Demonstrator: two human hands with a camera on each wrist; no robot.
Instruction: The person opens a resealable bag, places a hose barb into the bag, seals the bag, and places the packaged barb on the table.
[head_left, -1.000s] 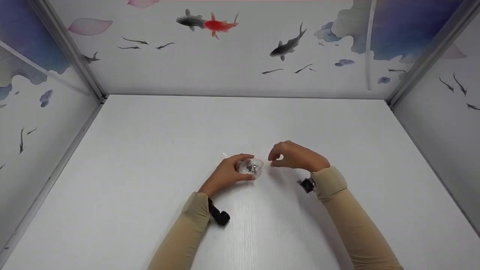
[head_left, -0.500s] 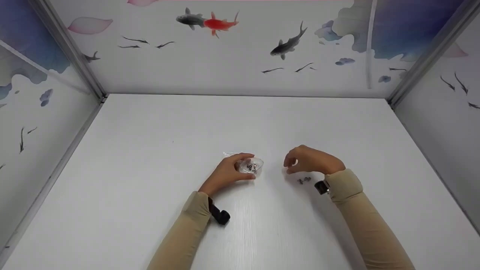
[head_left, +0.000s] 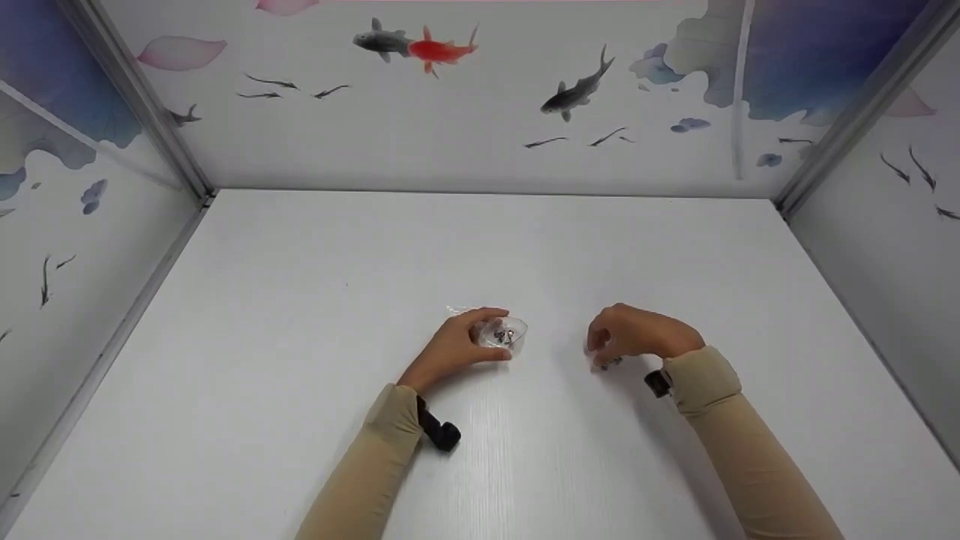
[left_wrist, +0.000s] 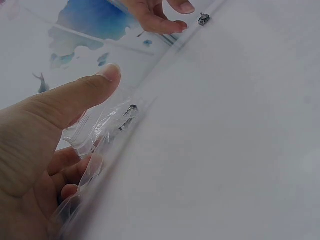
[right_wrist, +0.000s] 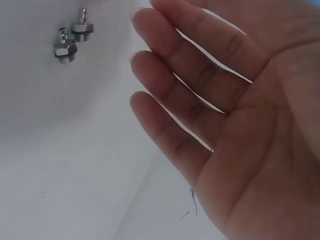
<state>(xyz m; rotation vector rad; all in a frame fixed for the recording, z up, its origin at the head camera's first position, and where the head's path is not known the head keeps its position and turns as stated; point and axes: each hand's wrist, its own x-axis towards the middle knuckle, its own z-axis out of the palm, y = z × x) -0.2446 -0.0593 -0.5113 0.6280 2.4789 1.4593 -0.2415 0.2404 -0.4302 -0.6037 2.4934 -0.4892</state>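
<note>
My left hand [head_left: 450,343] grips a small clear plastic cup [head_left: 520,334] on the table, with its thumb and fingers on opposite sides. Several small metal fittings [head_left: 502,336] lie inside the cup. Crinkled clear plastic [left_wrist: 85,185] shows around the fingers in the left wrist view. To the right, my right hand [head_left: 636,331] hovers low over two loose hose barb fittings [right_wrist: 65,49], its fingers loosely bent and apart from the thumb. These silvery fittings have hex bodies and dark rings. In the right wrist view they stand beyond the fingertips [right_wrist: 142,20].
A bit of clear plastic film [head_left: 454,308] sticks out behind the left hand. The white table [head_left: 300,420] is bounded at the back and sides by panels printed with fish [head_left: 574,94]. Metal posts [head_left: 161,112] stand at the corners.
My right hand has moved right and toward me, away from the cup and over the loose fittings. The left hand and the cup have stayed in place.
</note>
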